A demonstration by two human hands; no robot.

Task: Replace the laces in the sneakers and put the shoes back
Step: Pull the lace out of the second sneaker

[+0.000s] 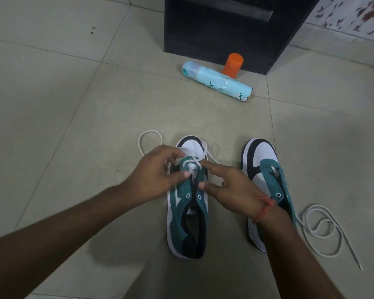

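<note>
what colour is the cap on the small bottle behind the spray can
Orange cap, seen in the head view, behind the pale blue spray can.

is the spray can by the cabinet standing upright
No, the spray can lies on its side on the floor in front of the dark cabinet, beside an upright orange bottle.

The right wrist [266,212] hides part of the right sneaker [261,169]. The cabinet [225,29] is cut off at the top edge.
</note>
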